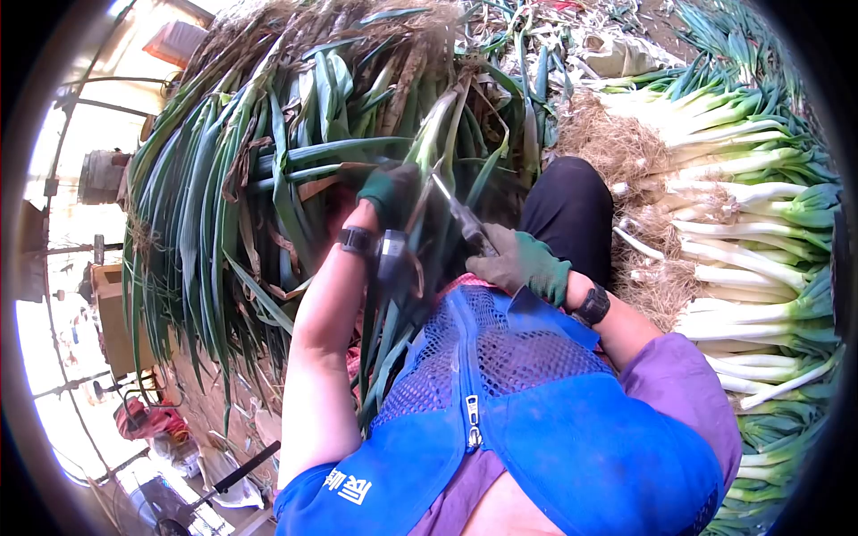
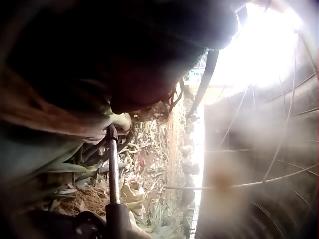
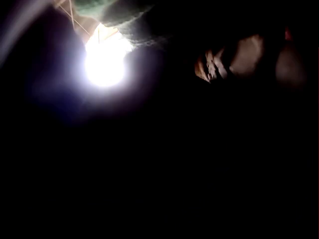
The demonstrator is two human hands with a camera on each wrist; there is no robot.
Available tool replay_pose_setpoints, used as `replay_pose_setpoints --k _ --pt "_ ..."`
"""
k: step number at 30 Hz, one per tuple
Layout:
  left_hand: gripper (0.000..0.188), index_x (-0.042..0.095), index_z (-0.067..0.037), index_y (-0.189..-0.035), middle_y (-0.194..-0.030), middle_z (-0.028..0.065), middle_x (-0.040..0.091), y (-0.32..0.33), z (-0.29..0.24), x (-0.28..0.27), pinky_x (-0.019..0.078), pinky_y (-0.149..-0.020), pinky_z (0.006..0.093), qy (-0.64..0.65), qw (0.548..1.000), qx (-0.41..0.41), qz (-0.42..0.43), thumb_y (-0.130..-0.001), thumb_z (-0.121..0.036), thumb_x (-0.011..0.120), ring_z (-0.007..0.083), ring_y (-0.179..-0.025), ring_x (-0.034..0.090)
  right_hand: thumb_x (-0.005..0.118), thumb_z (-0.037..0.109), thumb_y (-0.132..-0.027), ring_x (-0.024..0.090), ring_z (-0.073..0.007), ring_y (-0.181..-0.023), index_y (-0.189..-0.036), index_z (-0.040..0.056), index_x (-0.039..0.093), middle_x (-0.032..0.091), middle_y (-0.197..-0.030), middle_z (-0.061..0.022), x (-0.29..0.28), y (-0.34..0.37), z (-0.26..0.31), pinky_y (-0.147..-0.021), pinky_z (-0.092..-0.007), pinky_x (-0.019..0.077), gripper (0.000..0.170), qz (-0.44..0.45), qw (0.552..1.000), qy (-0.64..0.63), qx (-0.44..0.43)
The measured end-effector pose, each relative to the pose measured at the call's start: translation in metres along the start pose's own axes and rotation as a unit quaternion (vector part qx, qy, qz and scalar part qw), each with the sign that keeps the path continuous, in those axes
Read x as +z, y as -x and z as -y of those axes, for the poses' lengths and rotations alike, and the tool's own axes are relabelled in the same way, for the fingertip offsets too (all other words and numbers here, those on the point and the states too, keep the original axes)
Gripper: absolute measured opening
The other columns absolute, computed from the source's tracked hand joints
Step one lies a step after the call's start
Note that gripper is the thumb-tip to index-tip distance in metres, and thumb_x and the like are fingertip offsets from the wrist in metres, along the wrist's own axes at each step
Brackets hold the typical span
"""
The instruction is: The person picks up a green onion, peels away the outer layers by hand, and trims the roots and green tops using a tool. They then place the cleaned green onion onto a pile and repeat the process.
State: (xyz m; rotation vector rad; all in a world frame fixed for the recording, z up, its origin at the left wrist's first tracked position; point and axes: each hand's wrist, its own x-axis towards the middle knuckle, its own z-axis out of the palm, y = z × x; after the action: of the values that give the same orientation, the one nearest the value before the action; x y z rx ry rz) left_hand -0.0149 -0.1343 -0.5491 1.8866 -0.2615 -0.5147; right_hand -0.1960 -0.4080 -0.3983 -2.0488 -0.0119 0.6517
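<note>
In the head view my left hand (image 1: 391,192), in a green glove, grips a scallion (image 1: 436,132) by its stalk, among long green leaves. My right hand (image 1: 523,263), in a grey-green glove, holds an air blow gun (image 1: 466,220) with a thin metal nozzle aimed toward the stalk. The left wrist view shows the nozzle (image 2: 114,169) with its tip right at the pale stalk end (image 2: 121,121), under the dark glove. Most of the right wrist view is black, apart from a bright glare and a strip of green glove (image 3: 102,9).
A large heap of untrimmed scallions (image 1: 206,196) lies to the left and ahead. On the right, cleaned white scallions (image 1: 742,232) lie in rows with roots toward me. A bent knee (image 1: 569,214) stands between. A cardboard box (image 1: 114,313) is at far left.
</note>
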Motion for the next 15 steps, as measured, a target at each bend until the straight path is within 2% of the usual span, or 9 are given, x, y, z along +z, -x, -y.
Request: replay_pose_setpoints --k 1,2,3,4,6,7,8,10,15 --pt "0.028 0.067 -0.003 -0.104 -0.088 0.0064 0.07 0.002 -0.014 0.002 0.0525 -0.07 0.0313 -0.145 0.988 0.053 0.009 -0.088 -0.026 0.071 0.0176 -0.079 0.067 0.065 0.04 -0.081 0.067 -0.0359 -0.091 -0.115 0.0014 0.062 0.068 -0.093 -0.0226 0.0 -0.008 -0.005 -0.079 -0.0419 0.0506 0.051 -0.011 1.0 -0.012 0.013" --pt "0.027 0.067 -0.003 -0.103 -0.088 0.0059 0.07 0.017 -0.061 0.006 0.0522 -0.07 0.0316 -0.414 0.897 0.147 0.055 -0.088 -0.025 0.071 0.0175 -0.08 0.067 0.065 0.04 -0.081 0.068 -0.037 -0.091 -0.113 0.0009 0.063 0.068 -0.093 -0.0237 0.001 -0.021 -0.013 -0.079 -0.0423 0.0508 0.051 -0.023 0.999 -0.024 0.025" --pt "0.027 0.067 -0.004 -0.101 -0.087 0.0047 0.069 0.017 -0.059 0.008 0.051 -0.069 0.03 -0.409 0.894 0.176 0.048 -0.086 -0.025 0.073 0.0155 -0.078 0.065 0.065 0.039 -0.08 0.068 -0.0381 -0.091 -0.112 0.0004 0.063 0.068 -0.093 -0.0247 -0.001 -0.031 -0.017 -0.079 -0.0427 0.0511 0.05 -0.035 0.998 -0.035 0.037" --pt "0.027 0.067 -0.004 -0.1 -0.086 0.0035 0.069 0.015 -0.049 0.011 0.0499 -0.067 0.0284 -0.306 0.945 0.113 0.034 -0.085 -0.025 0.075 0.0135 -0.076 0.063 0.064 0.038 -0.08 0.068 -0.038 -0.089 -0.111 -0.0013 0.064 0.069 -0.091 -0.025 -0.009 -0.03 -0.006 -0.08 -0.0432 0.0514 0.05 -0.056 0.997 -0.049 0.036" --pt "0.028 0.067 -0.005 -0.097 -0.085 0.0012 0.067 0.014 -0.036 0.02 0.0476 -0.064 0.0253 -0.058 0.997 -0.036 -0.029 -0.082 -0.025 0.079 0.0095 -0.073 0.06 0.064 0.038 -0.08 0.068 -0.0376 -0.088 -0.111 -0.0023 0.064 0.069 -0.091 -0.0244 -0.011 -0.048 -0.011 -0.08 -0.0428 0.0516 0.05 -0.06 0.994 -0.082 0.033" --pt "0.027 0.067 -0.004 -0.098 -0.085 0.0011 0.067 0.032 -0.084 0.037 0.0467 -0.063 0.0241 0.058 0.975 -0.2 -0.077 -0.082 -0.023 0.079 0.0087 -0.072 0.059 0.064 0.037 -0.08 0.068 -0.0373 -0.088 -0.111 -0.0028 0.064 0.069 -0.091 -0.0242 -0.01 -0.061 -0.016 -0.08 -0.0426 0.0517 0.051 -0.063 0.993 -0.099 0.031" --pt "0.027 0.066 -0.003 -0.1 -0.085 0.0027 0.067 0.037 -0.09 0.04 0.048 -0.062 0.026 0.091 0.972 -0.204 -0.079 -0.083 -0.02 0.079 0.0095 -0.071 0.06 0.064 0.039 -0.079 0.068 -0.0353 -0.082 -0.108 -0.004 0.065 0.07 -0.088 -0.0227 -0.005 -0.077 -0.027 -0.076 -0.0411 0.0524 0.052 -0.099 0.992 -0.072 0.017" --pt "0.028 0.066 -0.001 -0.101 -0.085 0.0033 0.067 0.031 -0.044 0.03 0.0487 -0.062 0.0265 0.064 0.99 -0.118 -0.041 -0.082 -0.018 0.079 0.0098 -0.071 0.06 0.065 0.041 -0.078 0.069 -0.0339 -0.08 -0.105 -0.0055 0.066 0.07 -0.087 -0.0225 -0.006 -0.108 -0.041 -0.073 -0.0404 0.0529 0.054 -0.103 0.991 -0.08 0.01" --pt "0.04 0.063 0.002 -0.106 -0.09 0.0081 0.069 0.042 -0.076 0.038 0.0525 -0.066 0.0273 0.0 0.978 -0.175 -0.117 -0.078 -0.02 0.082 0.0136 -0.073 0.063 0.065 0.042 -0.076 0.071 -0.0324 -0.079 -0.101 -0.0118 0.065 0.069 -0.084 -0.0225 -0.026 -0.139 -0.034 -0.073 -0.0414 0.0539 0.06 -0.094 0.98 -0.141 0.108"
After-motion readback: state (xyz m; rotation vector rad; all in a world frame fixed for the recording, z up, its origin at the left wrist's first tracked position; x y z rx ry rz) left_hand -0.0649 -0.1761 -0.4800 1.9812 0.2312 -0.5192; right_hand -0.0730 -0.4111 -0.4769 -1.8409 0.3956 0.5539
